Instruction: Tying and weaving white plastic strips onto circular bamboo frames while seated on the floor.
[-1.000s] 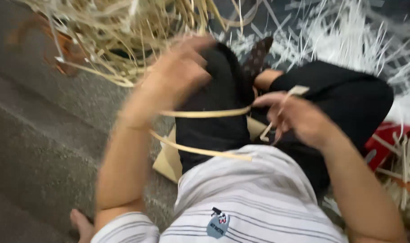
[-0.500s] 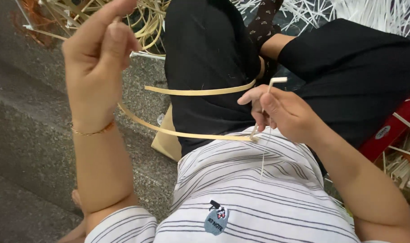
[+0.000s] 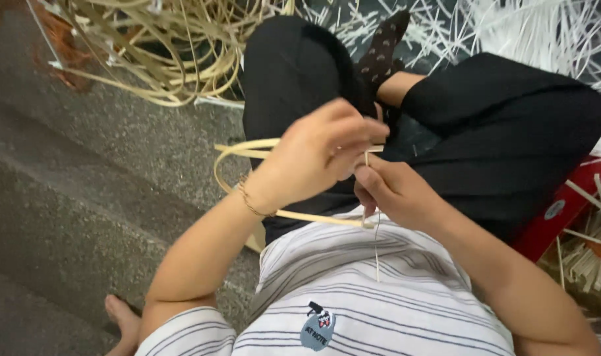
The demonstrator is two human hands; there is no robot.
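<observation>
- Bamboo strip (image 3: 248,150), pale, flat and springy, bends in a loop over my lap, both ends meeting between my hands.
- My right hand (image 3: 396,194) pinches one end of it, fingers clenched, with a thin sliver (image 3: 377,254) hanging down over my striped shirt (image 3: 379,310).
- My left hand (image 3: 320,151) grips the other end from above, fingers closed.
- I judge I am joining or splitting the ends; the next move needs a steady pinch.
- Farther out lie black trousers (image 3: 505,125), rough concrete floor (image 3: 70,198), a tangled heap of strips (image 3: 155,46).
</observation>
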